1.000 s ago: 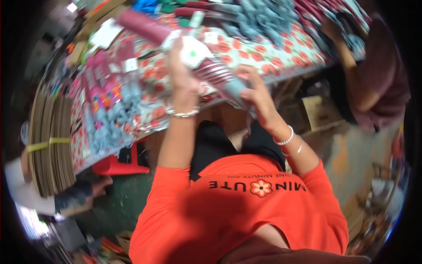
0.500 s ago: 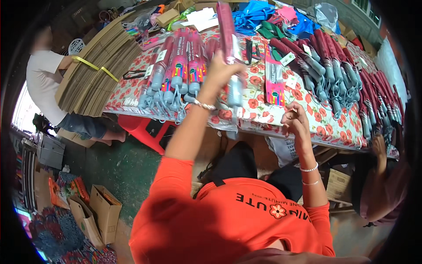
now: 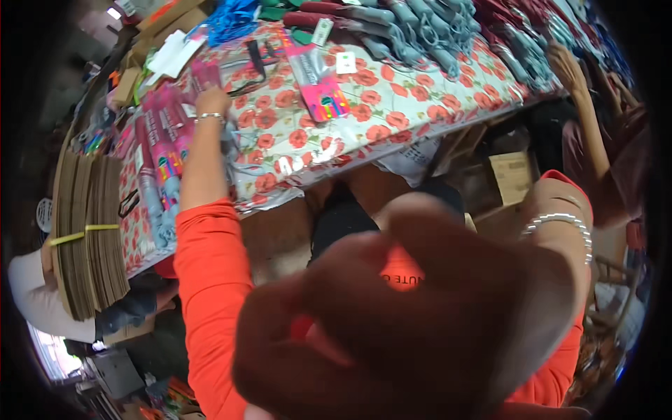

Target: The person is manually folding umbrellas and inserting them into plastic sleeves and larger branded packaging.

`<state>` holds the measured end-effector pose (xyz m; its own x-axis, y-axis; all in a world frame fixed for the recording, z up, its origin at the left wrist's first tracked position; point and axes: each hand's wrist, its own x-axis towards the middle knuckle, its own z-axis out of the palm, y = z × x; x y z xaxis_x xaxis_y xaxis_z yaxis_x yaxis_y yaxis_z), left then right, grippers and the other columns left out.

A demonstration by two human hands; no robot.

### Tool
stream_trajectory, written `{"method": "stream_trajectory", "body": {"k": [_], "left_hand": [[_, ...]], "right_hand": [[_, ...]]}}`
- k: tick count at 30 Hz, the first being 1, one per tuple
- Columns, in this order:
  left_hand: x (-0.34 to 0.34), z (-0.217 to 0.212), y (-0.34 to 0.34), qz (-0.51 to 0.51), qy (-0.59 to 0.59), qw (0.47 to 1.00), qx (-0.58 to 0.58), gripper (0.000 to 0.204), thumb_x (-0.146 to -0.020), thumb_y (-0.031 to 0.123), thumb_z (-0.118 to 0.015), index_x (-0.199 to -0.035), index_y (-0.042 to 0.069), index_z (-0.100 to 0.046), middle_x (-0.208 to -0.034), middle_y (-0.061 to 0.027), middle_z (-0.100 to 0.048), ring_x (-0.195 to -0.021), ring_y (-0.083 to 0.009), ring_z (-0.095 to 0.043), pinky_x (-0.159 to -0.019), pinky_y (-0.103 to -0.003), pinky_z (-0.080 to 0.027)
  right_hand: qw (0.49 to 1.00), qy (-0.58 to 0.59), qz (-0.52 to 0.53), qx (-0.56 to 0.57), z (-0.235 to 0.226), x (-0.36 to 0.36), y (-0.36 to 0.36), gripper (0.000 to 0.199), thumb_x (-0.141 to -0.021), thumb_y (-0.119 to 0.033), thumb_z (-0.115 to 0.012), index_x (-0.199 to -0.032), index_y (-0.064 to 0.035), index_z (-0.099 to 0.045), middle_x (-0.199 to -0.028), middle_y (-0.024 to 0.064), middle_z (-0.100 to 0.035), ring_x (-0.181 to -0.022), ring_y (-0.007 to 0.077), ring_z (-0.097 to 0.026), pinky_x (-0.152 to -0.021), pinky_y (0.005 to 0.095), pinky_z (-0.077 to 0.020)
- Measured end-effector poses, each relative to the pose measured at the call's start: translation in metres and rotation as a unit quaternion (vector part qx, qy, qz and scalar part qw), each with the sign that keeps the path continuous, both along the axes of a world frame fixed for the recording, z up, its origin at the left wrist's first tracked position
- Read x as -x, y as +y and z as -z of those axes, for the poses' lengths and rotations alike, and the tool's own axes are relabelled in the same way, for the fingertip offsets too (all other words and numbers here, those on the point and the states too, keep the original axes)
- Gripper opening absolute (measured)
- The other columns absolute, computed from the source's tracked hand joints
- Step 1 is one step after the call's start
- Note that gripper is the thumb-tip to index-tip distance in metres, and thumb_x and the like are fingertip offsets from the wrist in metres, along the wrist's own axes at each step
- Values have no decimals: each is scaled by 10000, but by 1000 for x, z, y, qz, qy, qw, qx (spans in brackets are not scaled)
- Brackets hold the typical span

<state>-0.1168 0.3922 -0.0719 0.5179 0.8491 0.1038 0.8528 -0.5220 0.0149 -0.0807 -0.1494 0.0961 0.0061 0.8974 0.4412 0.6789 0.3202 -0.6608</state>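
Observation:
My left hand [image 3: 212, 103] is closed round a folded maroon umbrella [image 3: 205, 73] at the left of the table; its grey handle [image 3: 229, 140] shows beside my wrist. More maroon umbrellas in clear and pink sleeves [image 3: 162, 136] lie just left of it. My right hand [image 3: 413, 308] is raised very close to the camera, large, dark and blurred. Its fingers look bent, with gaps between them, but whether they hold anything cannot be made out. A flat clear-and-pink umbrella sleeve [image 3: 318, 84] lies on the flowered tablecloth [image 3: 378, 133], away from both hands.
Umbrellas with grey handles [image 3: 427, 31] are heaped along the far side. A white tag [image 3: 346, 63] and a black strap [image 3: 255, 56] lie near the sleeve. Stacked cardboard [image 3: 87, 231] stands left, beside a person in white [image 3: 35, 294]. Another person's hand [image 3: 565, 66] reaches umbrellas at right.
My view has turned, shifting the table up and left. My left hand has brought the umbrella down to the pile. My right hand has risen from the table edge toward the camera.

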Motion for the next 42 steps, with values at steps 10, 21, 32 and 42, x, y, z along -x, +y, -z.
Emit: {"method": "stream_trajectory", "body": {"k": [10,21,32,42], "left_hand": [[-40,-42,-20,28,103,990,-97,356,-735,307,-571,-933,50,-718,-883,-183,-691,-832,-379,-643,-704,-458,-487],[-10,-11,12,-80,44,990,-108,488,-828,287,-536,-1243,32,-526,-1306,-351,-395,-1092,-477,-477,-843,-556,-435],[-17,-71,-223,178,-376,835,360,325,-848,165,-637,-1147,37,-648,-976,-87,-679,-701,-119,-587,-616,-249,-485],[-71,-24,-219,193,-388,821,372,323,-828,149,-651,-1124,18,-655,-990,-158,-654,-798,-183,-593,-680,-298,-495]], "right_hand": [[988,-77,127,42,2,-40,-40,132,-575,-89,-635,-678,-65,-557,-651,41,-496,-508,196,-386,-513,286,-350],[956,-202,214,22,-23,-87,28,123,-597,-89,-656,-650,-75,-546,-597,37,-486,-508,191,-378,-516,260,-324],[827,-397,382,110,110,-320,244,449,-799,-216,-616,-1236,-211,-510,-899,118,-577,-690,320,-559,-615,388,-442],[960,63,265,61,104,-364,237,363,-789,-233,-575,-1151,-263,-561,-890,156,-590,-690,359,-579,-580,423,-439]]}}
